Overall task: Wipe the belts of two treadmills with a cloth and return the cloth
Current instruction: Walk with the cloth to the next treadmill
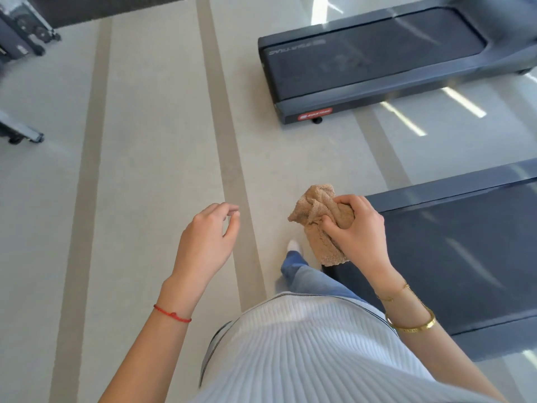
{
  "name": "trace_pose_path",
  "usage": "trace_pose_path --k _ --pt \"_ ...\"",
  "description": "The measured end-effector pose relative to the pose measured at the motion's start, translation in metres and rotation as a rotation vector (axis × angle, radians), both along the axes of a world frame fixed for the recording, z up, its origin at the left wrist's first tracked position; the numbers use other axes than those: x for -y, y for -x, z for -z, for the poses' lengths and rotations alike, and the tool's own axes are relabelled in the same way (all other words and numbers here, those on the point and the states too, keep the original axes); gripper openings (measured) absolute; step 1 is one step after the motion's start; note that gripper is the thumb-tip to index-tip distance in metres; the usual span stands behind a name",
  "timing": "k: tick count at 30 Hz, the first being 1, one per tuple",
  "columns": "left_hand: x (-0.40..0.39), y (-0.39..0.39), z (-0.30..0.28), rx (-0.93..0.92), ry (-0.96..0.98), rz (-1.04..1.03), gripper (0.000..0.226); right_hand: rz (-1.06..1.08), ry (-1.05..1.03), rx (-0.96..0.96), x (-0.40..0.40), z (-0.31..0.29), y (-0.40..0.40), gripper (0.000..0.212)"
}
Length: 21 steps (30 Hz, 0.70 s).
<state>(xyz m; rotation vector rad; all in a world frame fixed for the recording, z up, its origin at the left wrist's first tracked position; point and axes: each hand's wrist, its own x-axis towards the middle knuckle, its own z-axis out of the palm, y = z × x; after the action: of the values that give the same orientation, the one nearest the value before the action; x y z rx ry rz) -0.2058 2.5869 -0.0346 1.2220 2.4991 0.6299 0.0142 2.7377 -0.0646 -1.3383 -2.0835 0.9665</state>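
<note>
My right hand (359, 228) grips a bunched tan cloth (318, 210) in the air, just left of the near treadmill's rear corner. The near treadmill (465, 248) lies at the right with its dark belt running off the frame edge. A second treadmill (377, 59) lies farther away at the upper right, its dark belt showing light streaks. My left hand (209, 237) hangs in the air over the pale floor with fingers loosely curled and holds nothing.
Pale floor with darker stripes (229, 141) fills the left and middle. Black and grey equipment bases (23, 36) stand at the far left edge. My leg and white shoe (293, 248) are below the cloth, beside the near treadmill.
</note>
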Motion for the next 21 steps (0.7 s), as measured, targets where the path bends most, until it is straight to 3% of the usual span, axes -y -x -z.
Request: trace_pose_path --k 9,21 --pt "-0.203 0.067 -0.016 -0.011 -0.027 0.079 0.024 0.047 -0.023 0.034 -0.189 -0.015 0.057 0.035" --pt "-0.43 0.152 0.006 -0.01 0.004 0.216 0.023 0.213 0.012 0.028 -0.387 0.021 0.127 0.03"
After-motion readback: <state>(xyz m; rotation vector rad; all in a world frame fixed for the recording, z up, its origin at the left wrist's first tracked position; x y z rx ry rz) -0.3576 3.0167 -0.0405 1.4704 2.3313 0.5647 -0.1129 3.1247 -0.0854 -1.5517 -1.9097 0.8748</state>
